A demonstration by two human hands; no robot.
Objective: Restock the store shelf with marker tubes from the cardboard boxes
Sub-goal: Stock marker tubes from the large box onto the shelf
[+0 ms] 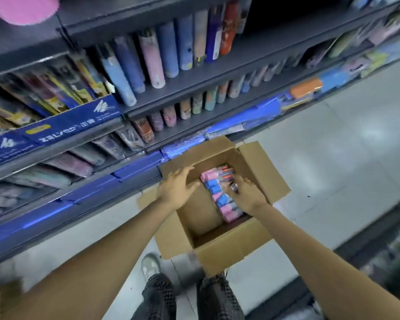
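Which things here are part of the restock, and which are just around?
In the job:
cardboard box, open on the floor
marker tubes packed inside it
left hand on the box edge
right hand reaching into the tubes
shelf with upright tubes

Just around:
blue shelf-edge banner
orange case
tiled floor

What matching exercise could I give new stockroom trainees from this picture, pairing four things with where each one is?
Things:
1. Left hand
2. Right hand
3. Pink and blue marker tubes
4. Brown cardboard box

Places:
A. On the pale floor before the shelf
B. In a row inside the box
C. Spread open over the box's far-left flap
D. Reaching in among the tubes, fingers curled round something small

Pairs: 1-C, 2-D, 3-B, 4-A
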